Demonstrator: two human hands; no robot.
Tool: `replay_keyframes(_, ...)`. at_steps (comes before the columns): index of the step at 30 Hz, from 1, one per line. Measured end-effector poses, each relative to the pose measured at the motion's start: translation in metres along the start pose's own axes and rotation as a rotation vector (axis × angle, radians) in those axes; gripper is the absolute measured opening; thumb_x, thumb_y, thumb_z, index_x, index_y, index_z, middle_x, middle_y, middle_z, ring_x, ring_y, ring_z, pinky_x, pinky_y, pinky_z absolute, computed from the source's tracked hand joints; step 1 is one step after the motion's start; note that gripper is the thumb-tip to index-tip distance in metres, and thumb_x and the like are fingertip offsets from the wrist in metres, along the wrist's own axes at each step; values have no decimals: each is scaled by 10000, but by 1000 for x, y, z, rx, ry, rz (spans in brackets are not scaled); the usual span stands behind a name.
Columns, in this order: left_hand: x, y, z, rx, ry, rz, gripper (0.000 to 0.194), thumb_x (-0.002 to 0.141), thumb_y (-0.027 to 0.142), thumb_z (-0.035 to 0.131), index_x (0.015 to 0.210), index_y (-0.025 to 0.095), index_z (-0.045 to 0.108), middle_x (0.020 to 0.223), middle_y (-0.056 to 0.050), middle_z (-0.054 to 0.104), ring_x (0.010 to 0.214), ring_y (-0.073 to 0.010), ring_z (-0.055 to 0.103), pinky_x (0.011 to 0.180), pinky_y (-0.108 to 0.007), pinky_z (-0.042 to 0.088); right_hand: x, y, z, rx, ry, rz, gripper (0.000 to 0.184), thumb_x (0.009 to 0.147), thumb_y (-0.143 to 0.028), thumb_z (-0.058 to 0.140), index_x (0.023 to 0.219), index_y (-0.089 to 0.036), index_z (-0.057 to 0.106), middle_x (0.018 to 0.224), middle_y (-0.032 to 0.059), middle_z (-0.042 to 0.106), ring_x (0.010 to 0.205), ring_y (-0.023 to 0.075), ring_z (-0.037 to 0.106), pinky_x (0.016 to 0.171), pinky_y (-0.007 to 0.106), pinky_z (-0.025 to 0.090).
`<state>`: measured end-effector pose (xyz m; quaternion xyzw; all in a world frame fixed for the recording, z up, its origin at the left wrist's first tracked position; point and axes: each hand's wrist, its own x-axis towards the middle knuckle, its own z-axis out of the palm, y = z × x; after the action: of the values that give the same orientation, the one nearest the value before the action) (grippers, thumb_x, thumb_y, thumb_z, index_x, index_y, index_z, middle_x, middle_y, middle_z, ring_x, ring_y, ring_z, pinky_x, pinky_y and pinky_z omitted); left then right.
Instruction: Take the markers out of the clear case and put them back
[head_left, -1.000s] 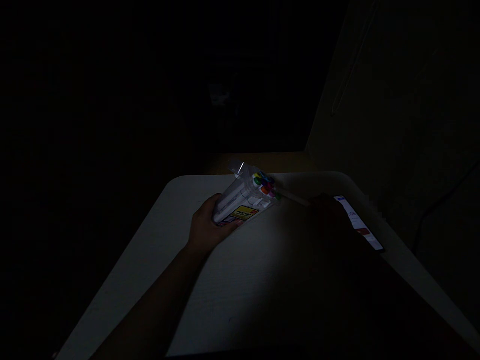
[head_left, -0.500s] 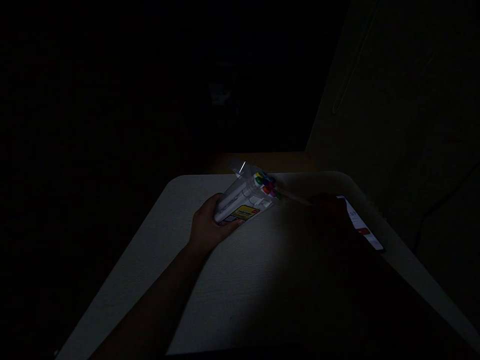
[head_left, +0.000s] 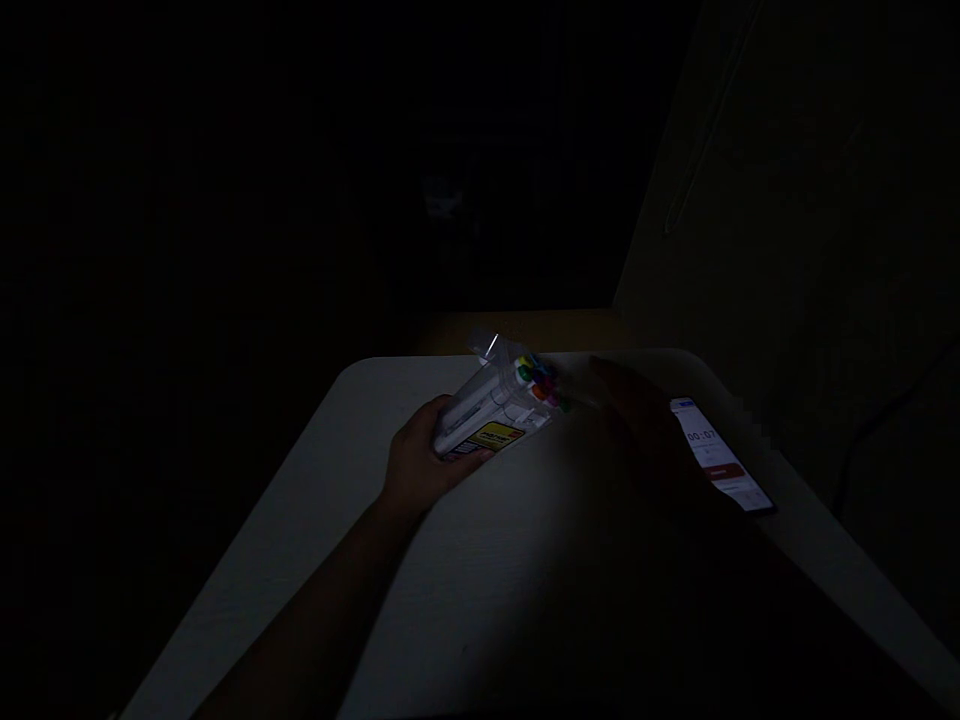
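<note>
Darkness fills most of the view, with a dim wall (head_left: 795,250) at the right and a pale surface (head_left: 442,610) in the lower half. The left forearm (head_left: 322,590) crosses it from the near left; the right forearm (head_left: 787,620) lies in deep shadow. The left hand (head_left: 416,455) has its fingers wrapped around the lower end of a clear plastic case (head_left: 506,405), while the right hand (head_left: 637,410) is a dark shape near the case's mouth; I cannot tell whether its fingers are wide, narrow or holding something. The case leans over the far middle of the surface, mouth up and to the right; whether its base touches down is hidden. Pale-barrelled markers (head_left: 469,410) stand inside it, and at the mouth cluster their caps (head_left: 536,385) in yellow, green, blue, orange and pink. Only a narrow strip of surface shows between the case and the rounded far edge; the larger open stretch lies on the near side, between the forearms. A lit phone (head_left: 731,470) reading 00:07 lies close to the right edge, beside the right hand. Smallest are a yellow label (head_left: 495,435) and a raised clear flap (head_left: 484,345).
</note>
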<state>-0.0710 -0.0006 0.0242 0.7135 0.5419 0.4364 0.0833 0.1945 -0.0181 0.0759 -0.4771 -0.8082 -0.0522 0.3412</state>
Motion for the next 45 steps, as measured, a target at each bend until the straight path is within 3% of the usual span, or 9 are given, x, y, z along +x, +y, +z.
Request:
replay_keyframes(7, 1, -1, -1, 0, 2, 58, 689, 562, 539, 688, 1109, 163, 505, 969, -55, 635, 829, -215, 625, 719, -308, 522, 4, -26, -1, 118, -112, -111, 475, 895, -205, 289, 1359, -116, 332, 1430, 92, 324, 1338, 185, 253, 1110, 392, 252)
replay_keyframes(12, 1, -2, -1, 6, 5, 108, 685, 575, 527, 694, 1116, 153, 504, 971, -58, 635, 822, -207, 625, 726, -305, 521, 4, -27, 1, 208, -97, -62, 449, 888, -214, 337, 1332, -165, 382, 1354, 77, 424, 1256, 178, 364, 1061, 387, 317)
replay_keyframes(18, 1, -1, -2, 4, 4, 148, 689, 574, 538, 687, 1109, 147, 502, 978, -67, 634, 823, -208, 626, 719, -304, 522, 4, -22, 1, 317, -45, 41, 348, 892, -235, 369, 1190, -166, 533, 1216, 90, 539, 1126, 163, 487, 948, 328, 409)
replay_keyframes(21, 1, 0, -3, 17, -10, 187, 688, 577, 550, 676, 1101, 139, 502, 960, -70, 634, 810, -208, 625, 710, -307, 523, 11, -21, 0, 411, -32, 172, 265, 870, -266, 428, 1038, -183, 614, 1067, 58, 622, 951, 138, 576, 827, 285, 457)
replay_keyframes(25, 2, -1, -2, 31, -4, 209, 685, 589, 560, 664, 1103, 137, 503, 971, -75, 630, 817, -210, 623, 723, -315, 521, 26, -22, -7, 435, -168, 388, 203, 816, -300, 517, 929, -208, 658, 886, 14, 676, 717, 111, 599, 615, 228, 447)
replay_keyframes(32, 1, -5, 1, 29, -21, 182, 693, 576, 562, 671, 1114, 160, 500, 966, -62, 625, 801, -203, 620, 712, -308, 521, 45, -29, -20, 443, -311, 487, 165, 704, -319, 653, 797, -185, 676, 778, 7, 687, 731, 124, 633, 594, 199, 450)
replay_keyframes(45, 2, -3, 0, 19, -55, 170, 696, 578, 568, 664, 1117, 162, 496, 966, -65, 623, 809, -206, 619, 731, -321, 517, 36, -21, -17, 563, -159, 465, 99, 674, -156, 600, 768, -161, 630, 746, 14, 674, 632, 107, 628, 546, 193, 484)
